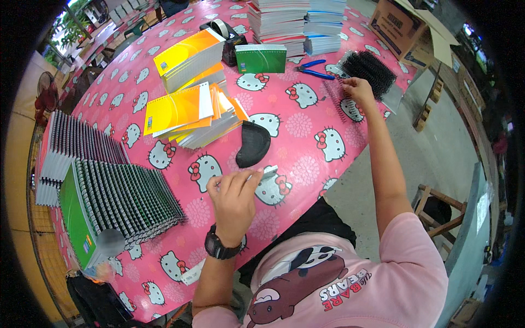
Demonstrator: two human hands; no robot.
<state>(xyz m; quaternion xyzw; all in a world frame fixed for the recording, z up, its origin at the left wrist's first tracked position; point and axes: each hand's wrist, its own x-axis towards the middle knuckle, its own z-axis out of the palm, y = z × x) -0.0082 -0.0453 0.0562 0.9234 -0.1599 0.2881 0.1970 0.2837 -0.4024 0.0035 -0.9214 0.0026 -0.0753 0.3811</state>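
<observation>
1. Left hand (235,199), by the front edge of the surface (292,147): fingertips pinch a small pale item (269,173), too small to identify.
2. Left edge: green notebooks (128,197) stacked, dark coils along their spines; judged done.
3. Mid-surface: yellow pads (174,109), no coils visible; judged not yet bound.
4. Right hand (358,90), near right edge: fingers narrow, apparently pinching a coil (340,106), thin, dark, springlike, trailing toward the front edge; contact with surface unclear.
5. Beyond: blue-handled pliers (317,69); black coil pile (372,70) toward the right edge.
</observation>
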